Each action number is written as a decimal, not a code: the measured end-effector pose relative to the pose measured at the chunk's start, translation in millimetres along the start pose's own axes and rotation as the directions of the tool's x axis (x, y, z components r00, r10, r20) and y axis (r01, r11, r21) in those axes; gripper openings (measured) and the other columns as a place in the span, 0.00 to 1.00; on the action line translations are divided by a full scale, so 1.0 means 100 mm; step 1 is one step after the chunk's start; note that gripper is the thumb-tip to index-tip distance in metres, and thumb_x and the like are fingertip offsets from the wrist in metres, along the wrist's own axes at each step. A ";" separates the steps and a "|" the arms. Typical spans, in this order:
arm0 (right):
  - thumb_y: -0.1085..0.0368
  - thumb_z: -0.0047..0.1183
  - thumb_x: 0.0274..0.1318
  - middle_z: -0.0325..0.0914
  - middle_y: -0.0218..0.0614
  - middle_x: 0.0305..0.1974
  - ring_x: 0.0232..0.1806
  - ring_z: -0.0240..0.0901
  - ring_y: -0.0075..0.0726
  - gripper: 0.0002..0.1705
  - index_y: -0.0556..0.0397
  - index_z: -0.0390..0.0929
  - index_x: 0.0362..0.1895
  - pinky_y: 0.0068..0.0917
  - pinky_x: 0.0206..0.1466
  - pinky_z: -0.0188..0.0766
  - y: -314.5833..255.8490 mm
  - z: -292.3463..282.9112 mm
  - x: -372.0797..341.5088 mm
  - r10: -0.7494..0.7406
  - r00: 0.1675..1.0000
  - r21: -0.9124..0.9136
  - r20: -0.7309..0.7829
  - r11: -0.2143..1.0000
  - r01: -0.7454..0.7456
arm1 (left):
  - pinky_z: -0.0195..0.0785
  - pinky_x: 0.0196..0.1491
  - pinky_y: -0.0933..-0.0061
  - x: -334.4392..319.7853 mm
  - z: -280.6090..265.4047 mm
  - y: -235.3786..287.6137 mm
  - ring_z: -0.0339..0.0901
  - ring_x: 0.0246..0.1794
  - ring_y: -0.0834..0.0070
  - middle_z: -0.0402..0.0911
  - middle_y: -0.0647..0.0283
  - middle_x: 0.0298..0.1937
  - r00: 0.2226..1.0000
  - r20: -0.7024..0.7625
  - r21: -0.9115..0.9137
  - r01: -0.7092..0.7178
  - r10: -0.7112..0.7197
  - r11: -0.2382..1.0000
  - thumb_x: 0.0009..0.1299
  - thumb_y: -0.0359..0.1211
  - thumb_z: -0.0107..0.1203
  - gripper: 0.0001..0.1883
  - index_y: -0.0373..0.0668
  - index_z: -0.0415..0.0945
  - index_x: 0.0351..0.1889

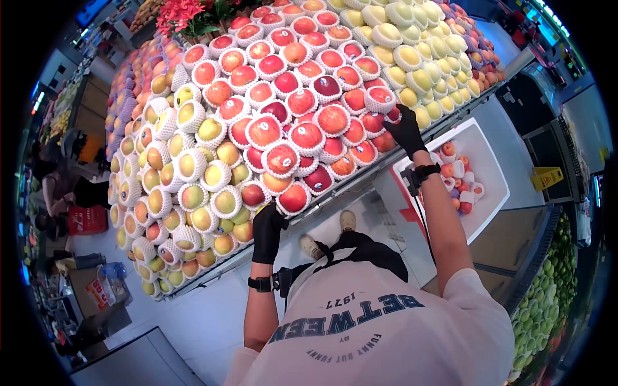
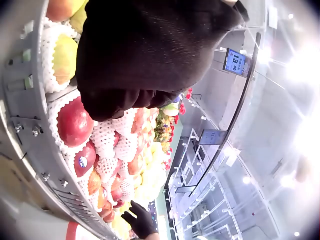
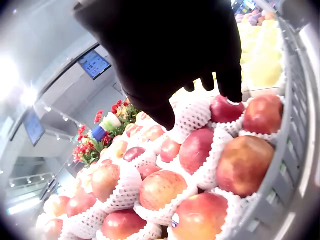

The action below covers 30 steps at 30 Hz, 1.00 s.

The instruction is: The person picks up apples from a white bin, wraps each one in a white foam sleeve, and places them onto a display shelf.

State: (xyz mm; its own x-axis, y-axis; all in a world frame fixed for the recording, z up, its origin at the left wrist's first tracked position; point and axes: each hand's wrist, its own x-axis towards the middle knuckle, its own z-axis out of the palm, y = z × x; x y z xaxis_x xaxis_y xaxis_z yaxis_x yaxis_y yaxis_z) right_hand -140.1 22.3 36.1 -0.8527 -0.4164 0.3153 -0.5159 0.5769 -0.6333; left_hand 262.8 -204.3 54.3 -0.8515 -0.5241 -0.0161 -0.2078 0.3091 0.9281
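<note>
Red apples (image 1: 302,101) in white foam nets cover the sloping display, many with small stickers. My right hand (image 1: 404,132), in a black glove, reaches over the front right of the red apples. In the right wrist view its fingers (image 3: 229,82) point down, fingertips right at a dark red apple (image 3: 226,109), with a foam net (image 3: 191,117) between thumb and fingers. My left hand (image 1: 267,235), also gloved in black, is at the display's front edge beside a netted red apple (image 1: 293,198). Its fingers look loosely curled in the left wrist view, with no held thing showing; the palm is hidden.
A white box (image 1: 499,183) with several apples stands to the right, below the display. Yellow netted fruit (image 1: 418,80) lies at the back right, and yellow-green apples (image 1: 192,164) at the left. A grey rail (image 3: 272,170) borders the display. Red flowers (image 1: 180,16) stand behind.
</note>
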 end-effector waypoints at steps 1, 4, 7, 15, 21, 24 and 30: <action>0.52 0.67 0.40 0.69 0.55 0.54 0.58 0.66 0.57 0.44 0.60 0.65 0.59 0.44 0.61 0.64 -0.07 0.02 0.10 -0.058 0.998 -0.056 -0.024 0.997 0.057 | 0.60 0.26 0.76 0.01 -0.01 0.01 0.65 0.22 0.79 0.63 0.70 0.20 1.000 0.000 0.072 -0.007 0.007 0.997 0.70 0.26 0.43 0.08 0.39 0.67 0.27; 0.49 0.67 0.38 0.67 0.56 0.56 0.61 0.62 0.61 0.48 0.58 0.62 0.62 0.47 0.63 0.62 -0.16 0.15 0.37 -0.134 0.990 -0.234 -0.037 0.965 0.121 | 0.55 0.24 0.77 0.06 0.08 -0.04 0.60 0.20 0.82 0.60 0.74 0.19 0.985 -0.003 -0.351 0.159 -0.171 0.923 0.73 0.29 0.43 0.11 0.42 0.66 0.25; 0.43 0.65 0.38 0.65 0.55 0.58 0.61 0.63 0.61 0.53 0.52 0.58 0.67 0.48 0.62 0.64 -0.14 0.27 0.61 -0.065 0.995 -0.355 0.072 0.931 0.087 | 0.52 0.24 0.80 0.12 0.16 0.03 0.55 0.19 0.86 0.59 0.75 0.21 0.953 0.045 -0.629 0.259 -0.299 0.733 0.75 0.34 0.43 0.14 0.45 0.64 0.24; 0.47 0.64 0.36 0.69 0.54 0.51 0.50 0.72 0.58 0.52 0.48 0.57 0.67 0.52 0.52 0.70 -0.27 0.35 0.83 0.133 0.970 -0.527 0.205 0.850 -0.005 | 0.52 0.25 0.83 0.32 0.34 0.33 0.57 0.22 0.87 0.62 0.74 0.24 0.964 0.053 -0.621 0.235 -0.260 0.748 0.74 0.33 0.44 0.11 0.44 0.65 0.27; 0.49 0.67 0.32 0.70 0.51 0.55 0.54 0.71 0.55 0.48 0.48 0.64 0.62 0.47 0.54 0.70 -0.53 -0.10 0.81 0.120 0.976 -0.075 0.183 0.991 -0.108 | 0.52 0.25 0.82 0.59 0.67 0.68 0.59 0.20 0.86 0.64 0.73 0.23 0.929 0.114 -0.656 0.337 -0.352 0.676 0.74 0.37 0.46 0.11 0.42 0.69 0.32; 0.52 0.68 0.37 0.69 0.49 0.58 0.60 0.67 0.49 0.48 0.55 0.63 0.63 0.39 0.61 0.66 -0.46 -0.06 0.76 0.055 0.977 0.335 0.208 0.934 -0.124 | 0.59 0.29 0.81 0.77 0.86 0.76 0.65 0.24 0.82 0.70 0.70 0.27 0.937 0.132 -0.673 0.324 -0.323 0.665 0.73 0.38 0.48 0.11 0.40 0.72 0.40; 0.53 0.68 0.44 0.64 0.47 0.62 0.65 0.60 0.42 0.48 0.59 0.58 0.65 0.34 0.67 0.59 -0.66 -0.10 0.47 -0.056 0.915 0.666 0.398 0.704 -0.247 | 0.72 0.54 0.63 1.11 1.13 1.04 0.75 0.55 0.63 0.74 0.53 0.57 0.964 0.197 -0.773 0.265 -0.179 0.576 0.72 0.34 0.48 0.18 0.36 0.66 0.57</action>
State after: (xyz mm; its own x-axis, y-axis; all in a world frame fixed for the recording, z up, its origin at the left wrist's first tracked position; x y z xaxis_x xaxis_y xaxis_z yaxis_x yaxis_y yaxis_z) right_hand -146.7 -28.6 99.9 -0.7192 -0.6935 0.0426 -0.0985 0.0411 -0.9943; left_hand 92.5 -140.2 106.4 -0.8783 -0.4046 -0.2549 0.0273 -0.5746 0.8180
